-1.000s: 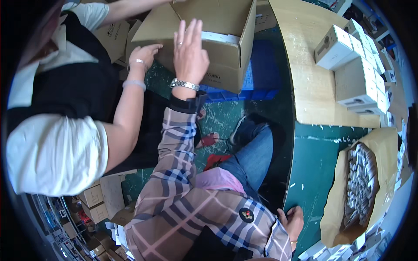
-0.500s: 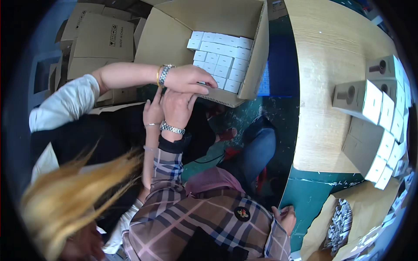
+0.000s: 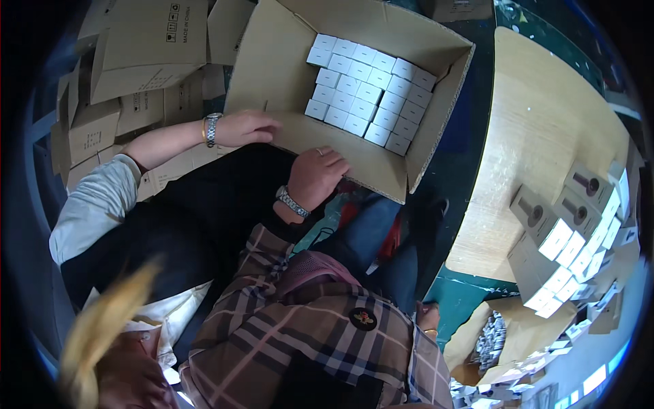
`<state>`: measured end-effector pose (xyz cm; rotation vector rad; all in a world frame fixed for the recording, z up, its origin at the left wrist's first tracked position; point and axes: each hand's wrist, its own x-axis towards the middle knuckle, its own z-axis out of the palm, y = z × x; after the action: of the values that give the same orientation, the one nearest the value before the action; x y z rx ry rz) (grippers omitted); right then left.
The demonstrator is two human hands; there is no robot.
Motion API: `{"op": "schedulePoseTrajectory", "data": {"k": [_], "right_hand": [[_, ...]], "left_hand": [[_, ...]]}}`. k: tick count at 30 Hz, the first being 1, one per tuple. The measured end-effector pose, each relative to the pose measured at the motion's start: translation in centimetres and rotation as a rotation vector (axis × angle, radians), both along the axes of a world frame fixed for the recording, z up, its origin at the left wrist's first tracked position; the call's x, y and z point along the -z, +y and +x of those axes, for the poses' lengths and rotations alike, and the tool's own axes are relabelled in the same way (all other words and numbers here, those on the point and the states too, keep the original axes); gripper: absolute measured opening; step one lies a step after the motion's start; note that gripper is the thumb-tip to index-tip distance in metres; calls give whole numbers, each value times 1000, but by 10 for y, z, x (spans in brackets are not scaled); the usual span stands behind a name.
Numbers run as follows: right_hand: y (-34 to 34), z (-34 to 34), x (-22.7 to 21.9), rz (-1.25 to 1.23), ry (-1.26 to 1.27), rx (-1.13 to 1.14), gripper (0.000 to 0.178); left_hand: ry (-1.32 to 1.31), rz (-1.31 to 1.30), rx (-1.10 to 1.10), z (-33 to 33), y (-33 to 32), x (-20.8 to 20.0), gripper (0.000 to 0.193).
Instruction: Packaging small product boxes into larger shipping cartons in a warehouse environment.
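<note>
A large open cardboard box [image 3: 368,158] stands ahead of me, with rows of small white boxes [image 3: 351,85] packed upright in its left and middle and a gap around them. My left hand [image 3: 317,178], with a metal watch at its wrist, is closed over the near rim of the cardboard box, fingers curled at its edge. Down by the edge of the green table, my right hand [image 3: 428,319] is partly hidden by my sleeve; its fingers do not show clearly. A co-worker's hand [image 3: 245,128] lies at the box's left corner.
Folded and stacked cardboard cartons [image 3: 146,54] fill the left back. At right is a wooden board [image 3: 477,225] with several printed product boxes [image 3: 545,232]. A brown paper bag [image 3: 524,334] holding many small pale pieces stands at lower right. The co-worker leans in close on my left.
The view has shifted, and the cardboard box shows more fully. My left hand has moved right along its near rim. The co-worker's hand has drawn back left from the small white boxes.
</note>
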<state>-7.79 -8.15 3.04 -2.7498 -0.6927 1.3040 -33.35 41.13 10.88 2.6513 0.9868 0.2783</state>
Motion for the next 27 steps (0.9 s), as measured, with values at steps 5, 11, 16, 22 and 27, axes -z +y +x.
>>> {"op": "schedulePoseTrajectory", "data": {"k": [5, 11, 16, 22, 27], "right_hand": [[138, 12, -61, 317, 174, -154, 21], [285, 1, -85, 787, 369, 42, 29], [355, -9, -91, 832, 432, 55, 54], [393, -28, -80, 855, 472, 121, 61], [402, -37, -70, 764, 414, 82, 61]], "left_hand": [[145, -215, -104, -11, -17, -26, 16], [193, -699, -203, -30, 49, -43, 36], [316, -483, -428, -59, 203, 60, 41], [501, -909, -652, -64, 281, 215, 64], [423, -1020, -825, -71, 265, 292, 90]]}}
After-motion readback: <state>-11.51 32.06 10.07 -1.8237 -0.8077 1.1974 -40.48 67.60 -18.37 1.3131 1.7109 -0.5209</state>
